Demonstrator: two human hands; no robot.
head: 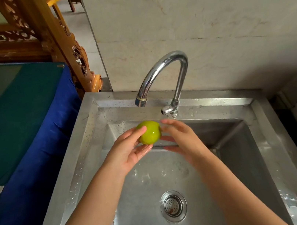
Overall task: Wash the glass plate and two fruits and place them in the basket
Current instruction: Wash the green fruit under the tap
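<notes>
A wet green fruit point(149, 132) is held over the steel sink point(82, 141), just below the spout of the chrome tap point(159, 72). My left hand point(128, 152) grips the fruit from the left and underneath. My right hand point(182, 138) is beside it on the right, fingers spread, its fingertips touching or nearly touching the fruit. No water stream shows from the spout. The glass plate, the second fruit and the basket are out of view.
The sink basin is wet, with a round drain strainer point(173, 206) at the front. A table under blue and green cloth point(21, 131) stands to the left. Carved wooden furniture point(68, 47) is behind it. A marble wall point(206, 17) backs the sink.
</notes>
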